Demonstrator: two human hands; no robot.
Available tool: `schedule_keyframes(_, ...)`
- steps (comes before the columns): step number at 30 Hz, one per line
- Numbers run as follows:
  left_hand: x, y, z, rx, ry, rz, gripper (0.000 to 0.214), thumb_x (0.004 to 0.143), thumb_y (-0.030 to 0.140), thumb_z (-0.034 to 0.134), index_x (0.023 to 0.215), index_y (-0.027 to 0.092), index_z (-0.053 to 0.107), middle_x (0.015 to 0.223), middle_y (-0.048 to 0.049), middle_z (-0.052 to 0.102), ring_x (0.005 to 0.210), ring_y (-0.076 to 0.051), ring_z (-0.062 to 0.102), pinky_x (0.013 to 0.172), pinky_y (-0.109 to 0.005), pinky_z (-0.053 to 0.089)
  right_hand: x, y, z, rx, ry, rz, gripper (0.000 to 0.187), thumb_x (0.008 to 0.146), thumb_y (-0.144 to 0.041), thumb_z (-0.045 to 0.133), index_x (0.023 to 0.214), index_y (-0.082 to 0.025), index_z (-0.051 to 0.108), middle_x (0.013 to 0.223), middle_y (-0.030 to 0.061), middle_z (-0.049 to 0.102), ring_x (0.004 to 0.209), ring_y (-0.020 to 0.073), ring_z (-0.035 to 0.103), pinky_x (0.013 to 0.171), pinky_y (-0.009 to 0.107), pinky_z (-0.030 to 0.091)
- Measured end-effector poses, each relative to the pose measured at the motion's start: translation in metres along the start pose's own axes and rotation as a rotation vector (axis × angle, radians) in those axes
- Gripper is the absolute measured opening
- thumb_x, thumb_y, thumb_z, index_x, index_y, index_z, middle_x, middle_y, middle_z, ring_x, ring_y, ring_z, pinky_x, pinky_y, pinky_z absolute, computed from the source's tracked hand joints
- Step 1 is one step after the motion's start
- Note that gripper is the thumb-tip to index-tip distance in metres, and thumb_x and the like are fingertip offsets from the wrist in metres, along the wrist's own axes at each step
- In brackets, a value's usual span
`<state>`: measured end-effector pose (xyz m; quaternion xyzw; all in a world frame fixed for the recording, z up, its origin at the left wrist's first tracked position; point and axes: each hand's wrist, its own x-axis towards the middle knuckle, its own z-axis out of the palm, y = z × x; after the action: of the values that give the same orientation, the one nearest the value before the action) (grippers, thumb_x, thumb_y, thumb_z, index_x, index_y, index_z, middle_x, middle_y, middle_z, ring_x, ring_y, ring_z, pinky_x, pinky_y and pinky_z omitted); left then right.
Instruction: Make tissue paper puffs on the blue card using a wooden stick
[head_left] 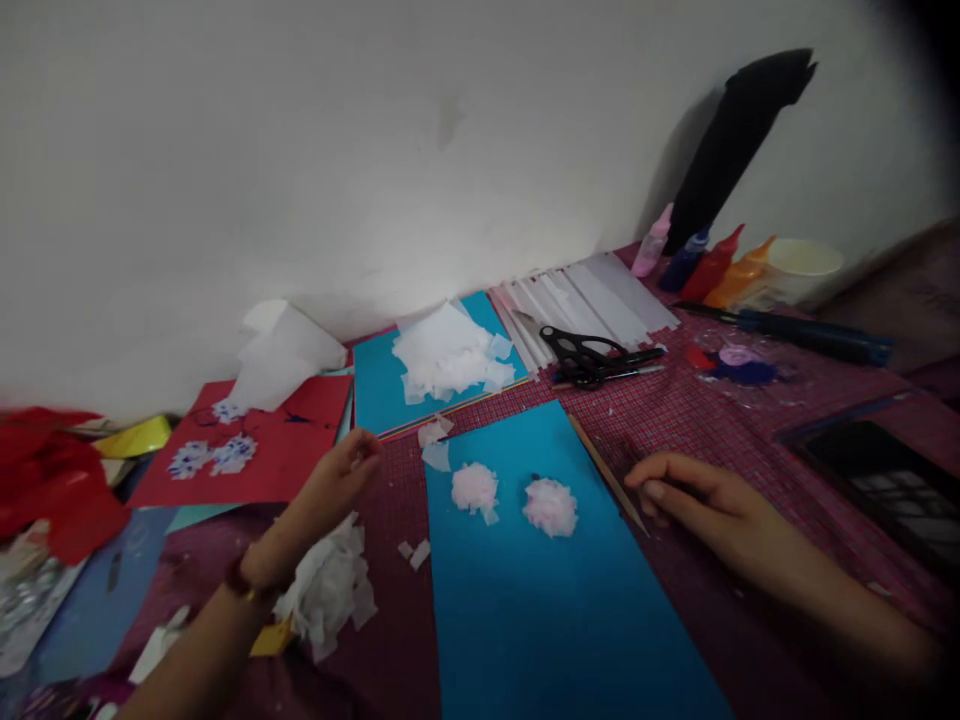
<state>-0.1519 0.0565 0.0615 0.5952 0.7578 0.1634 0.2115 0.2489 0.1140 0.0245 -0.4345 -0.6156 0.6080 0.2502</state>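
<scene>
A blue paper sheet [540, 620] lies before me with two ruffled pale-pink tissue clusters [550, 507] on its upper half. My left hand [346, 475] is raised left of the sheet, fingers curled and pressed together; whatever they may hold is hidden. On the other side, my right hand [686, 490] has bent fingers with the thumb against them, and I cannot make out anything in the pinch. Close to those fingertips a thin wooden stick [604, 465] with a pointed end lies along the sheet's right edge. Loose white tissue pieces [435, 443] touch the sheet's upper left corner.
Behind are another blue sheet piled with white tissue squares [450, 360], black-handled scissors [581, 350] and white paper strips [600, 300]. Paint bottles [712, 270] and a palette of paint [739, 368] stand right. Left are a red sheet [292, 450] and crumpled tissue [334, 585].
</scene>
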Motion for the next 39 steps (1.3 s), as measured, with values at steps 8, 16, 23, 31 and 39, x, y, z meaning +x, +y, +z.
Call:
schedule_keyframes(8, -0.099, 0.018, 0.045, 0.165, -0.217, -0.078, 0.011, 0.086, 0.028, 0.042, 0.086, 0.024, 0.052, 0.074, -0.0023, 0.065, 0.068, -0.020, 0.063, 0.061, -0.027, 0.039, -0.001, 0.000, 0.011, 0.021, -0.038, -0.085, 0.020, 0.084, -0.038, 0.053, 0.082, -0.019, 0.059, 0.063, -0.0012, 0.052, 0.057, 0.0126, 0.047, 0.055, 0.024, 0.038)
schedule_keyframes(16, -0.094, 0.016, 0.040, 0.153, -0.032, -0.064, 0.013, 0.083, 0.025, 0.037, 0.071, 0.023, 0.042, 0.068, -0.0006, 0.056, 0.065, -0.018, 0.054, 0.063, -0.029, 0.040, -0.003, -0.001, 0.011, 0.005, -0.030, -0.170, 0.015, 0.083, -0.033, 0.052, 0.082, -0.019, 0.058, 0.062, -0.0028, 0.051, 0.057, 0.0123, 0.047, 0.054, 0.024, 0.036)
schedule_keyframes(23, -0.108, 0.021, 0.051, 0.039, 0.028, -0.063, 0.015, 0.081, 0.033, 0.039, 0.073, 0.023, 0.045, 0.070, 0.0011, 0.055, 0.067, -0.017, 0.054, 0.064, -0.029, 0.043, -0.006, 0.004, 0.014, -0.074, -0.047, -0.193, 0.017, 0.084, -0.033, 0.050, 0.085, -0.019, 0.058, 0.064, -0.0027, 0.050, 0.058, 0.0123, 0.047, 0.052, 0.023, 0.036)
schedule_keyframes(31, -0.102, 0.018, 0.048, 0.037, 0.084, -0.134, 0.037, 0.079, 0.050, 0.046, 0.058, 0.020, 0.049, 0.054, 0.0036, 0.051, 0.054, -0.014, 0.051, 0.052, -0.024, 0.037, -0.009, 0.003, 0.015, -0.143, -0.034, -0.270, 0.013, 0.083, -0.028, 0.051, 0.085, -0.020, 0.061, 0.062, -0.0030, 0.049, 0.056, 0.0121, 0.046, 0.050, 0.022, 0.035)
schedule_keyframes(39, -0.132, -0.046, -0.042, 0.215, 0.198, -0.303, 0.021, 0.068, 0.041, 0.055, 0.072, 0.021, 0.057, 0.053, 0.0020, 0.058, 0.049, -0.018, 0.056, 0.050, -0.026, 0.039, -0.011, 0.005, 0.017, -0.174, -0.055, -0.294, 0.014, 0.086, -0.027, 0.049, 0.088, -0.019, 0.061, 0.064, -0.0025, 0.050, 0.056, 0.0117, 0.045, 0.051, 0.022, 0.034)
